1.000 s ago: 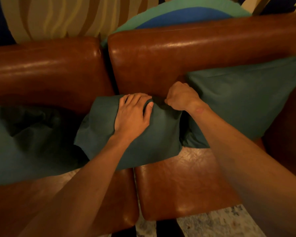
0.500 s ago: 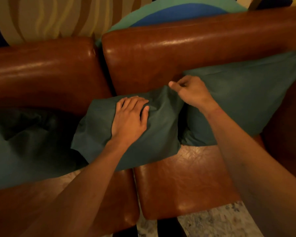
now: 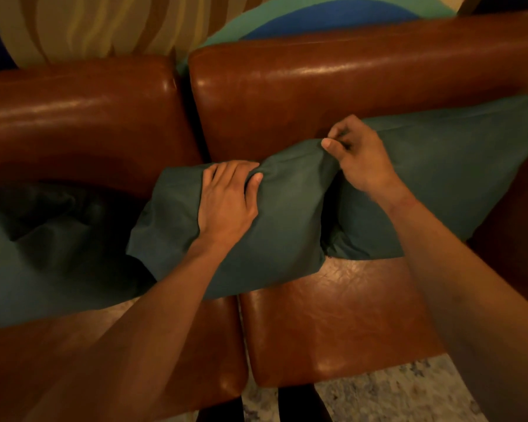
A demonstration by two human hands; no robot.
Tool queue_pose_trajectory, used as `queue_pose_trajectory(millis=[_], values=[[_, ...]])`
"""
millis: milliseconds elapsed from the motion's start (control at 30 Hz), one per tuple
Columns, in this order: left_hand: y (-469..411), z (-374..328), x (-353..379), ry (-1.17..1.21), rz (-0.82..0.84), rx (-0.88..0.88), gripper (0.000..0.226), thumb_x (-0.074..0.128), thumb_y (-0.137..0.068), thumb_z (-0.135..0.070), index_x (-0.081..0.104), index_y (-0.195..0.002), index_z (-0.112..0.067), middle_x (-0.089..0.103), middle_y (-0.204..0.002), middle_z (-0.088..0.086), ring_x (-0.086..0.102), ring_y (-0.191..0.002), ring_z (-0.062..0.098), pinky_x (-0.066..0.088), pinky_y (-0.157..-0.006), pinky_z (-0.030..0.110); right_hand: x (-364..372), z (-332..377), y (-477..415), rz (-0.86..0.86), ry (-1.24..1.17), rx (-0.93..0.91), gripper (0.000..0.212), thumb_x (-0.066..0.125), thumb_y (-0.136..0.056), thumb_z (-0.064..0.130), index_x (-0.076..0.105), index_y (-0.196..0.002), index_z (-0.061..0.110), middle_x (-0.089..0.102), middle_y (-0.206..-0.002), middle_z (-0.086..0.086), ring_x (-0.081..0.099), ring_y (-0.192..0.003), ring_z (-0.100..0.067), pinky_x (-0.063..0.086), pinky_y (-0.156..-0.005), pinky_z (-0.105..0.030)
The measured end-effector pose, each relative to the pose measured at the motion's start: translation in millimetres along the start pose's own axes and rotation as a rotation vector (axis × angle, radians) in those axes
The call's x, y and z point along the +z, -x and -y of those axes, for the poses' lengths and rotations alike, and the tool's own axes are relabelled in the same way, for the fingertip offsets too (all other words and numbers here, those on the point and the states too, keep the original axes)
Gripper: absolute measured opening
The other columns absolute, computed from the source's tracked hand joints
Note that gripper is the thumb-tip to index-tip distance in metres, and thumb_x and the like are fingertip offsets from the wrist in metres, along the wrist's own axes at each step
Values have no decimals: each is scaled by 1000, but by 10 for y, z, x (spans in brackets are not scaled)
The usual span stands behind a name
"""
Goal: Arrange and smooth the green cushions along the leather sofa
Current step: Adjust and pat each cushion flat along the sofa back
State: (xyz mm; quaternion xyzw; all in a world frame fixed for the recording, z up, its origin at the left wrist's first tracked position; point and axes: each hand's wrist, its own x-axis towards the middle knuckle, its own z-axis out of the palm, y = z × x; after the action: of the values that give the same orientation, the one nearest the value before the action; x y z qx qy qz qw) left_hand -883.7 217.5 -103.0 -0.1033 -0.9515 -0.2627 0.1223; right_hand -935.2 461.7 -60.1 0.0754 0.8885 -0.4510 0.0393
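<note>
Three green cushions lie along the brown leather sofa (image 3: 333, 318). The middle cushion (image 3: 284, 226) leans over the gap between the two seats. My left hand (image 3: 229, 199) presses on its upper edge, fingers curled over the top fold. My right hand (image 3: 357, 159) pinches the cushion's upper right corner between thumb and fingers and holds it up against the backrest. The right cushion (image 3: 451, 184) leans on the backrest just behind my right hand. The left cushion (image 3: 43, 248) lies crumpled and dented on the left seat.
The sofa backrest (image 3: 317, 92) rises right behind the cushions. A striped curtain (image 3: 89, 25) and a teal and blue round shape (image 3: 317, 16) stand behind it. Patterned carpet (image 3: 387, 391) shows in front of the seats.
My right hand has risen and drawn the middle cushion's right corner up and to the right. My left hand has stayed pressed on the cushion's top edge.
</note>
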Motion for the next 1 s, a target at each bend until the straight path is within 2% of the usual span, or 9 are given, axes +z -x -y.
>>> queue_pose_trajectory(millis=[100, 233, 333, 400, 467, 600, 800, 933, 1000], values=[[-18, -13, -25, 12, -22, -14, 21, 55, -105, -26, 70, -113, -14, 72, -112, -1, 64, -105, 23, 41, -100, 41, -61, 32, -54, -6, -5, 35, 11, 76, -92, 15, 67, -86, 17, 67, -80, -6, 59, -75, -17, 45, -76, -35], [-8, -41, -39, 8, -29, -35, 20, 56, -104, -25, 70, -111, -13, 72, -108, 1, 64, -102, 26, 43, -98, 44, -10, 61, -61, -46, 137, 49, 14, 74, -95, 22, 70, -89, 10, 58, -66, 4, 53, -57, 0, 41, -60, -20], [-27, -26, -28, 26, -14, -43, 20, 56, -104, -25, 70, -111, -13, 72, -109, 1, 63, -103, 27, 43, -97, 44, 68, 130, -20, -73, 253, 42, 13, 67, -100, 24, 69, -102, 11, 65, -88, -5, 63, -84, -16, 46, -79, -28], [-64, -8, -26, 36, 2, -48, 21, 56, -104, -26, 71, -113, -13, 72, -111, 2, 63, -105, 27, 41, -98, 43, 155, 245, 57, -150, 375, -64, 18, 63, -100, 24, 67, -115, 15, 61, -113, -10, 59, -108, -30, 46, -95, -40], [-93, -8, -33, 55, 15, -35, 22, 57, -103, -25, 70, -116, -13, 71, -115, 2, 63, -109, 26, 41, -99, 42, 320, 435, 158, -178, 415, -238, 25, 59, -98, 24, 65, -121, 17, 58, -122, -11, 55, -116, -34, 45, -98, -47], [-103, 14, -156, 115, -58, -69, 22, 58, -92, -9, 67, -113, -9, 68, -112, 6, 61, -105, 27, 43, -94, 41, 802, 718, 360, 63, 380, -470, 30, 57, -101, 27, 65, -128, 15, 61, -126, -9, 60, -115, -32, 46, -100, -48], [-94, 470, -641, 39, -214, -390, 28, 50, -83, -6, 71, -98, -15, 71, -102, 5, 64, -99, 31, 50, -86, 46, 1129, 749, 447, 95, 421, -409, 27, 55, -104, 31, 67, -123, 16, 66, -122, -4, 60, -117, -29, 34, -115, -47], [-28, 902, -871, 40, -81, -735, 31, 49, -79, -3, 70, -95, -19, 72, -105, 7, 66, -102, 32, 50, -87, 39, 1216, 778, 462, 80, 417, -382, 22, 56, -103, 31, 69, -114, 18, 66, -117, -3, 61, -115, -27, 29, -120, -48], [47, 1106, -913, 56, 67, -867, 26, 50, -84, -4, 69, -94, -18, 73, -108, 11, 65, -107, 35, 51, -94, 40, 1272, 825, 457, 90, 414, -375, 21, 57, -102, 29, 69, -115, 17, 65, -118, -4, 61, -116, -28, 28, -121, -47]])
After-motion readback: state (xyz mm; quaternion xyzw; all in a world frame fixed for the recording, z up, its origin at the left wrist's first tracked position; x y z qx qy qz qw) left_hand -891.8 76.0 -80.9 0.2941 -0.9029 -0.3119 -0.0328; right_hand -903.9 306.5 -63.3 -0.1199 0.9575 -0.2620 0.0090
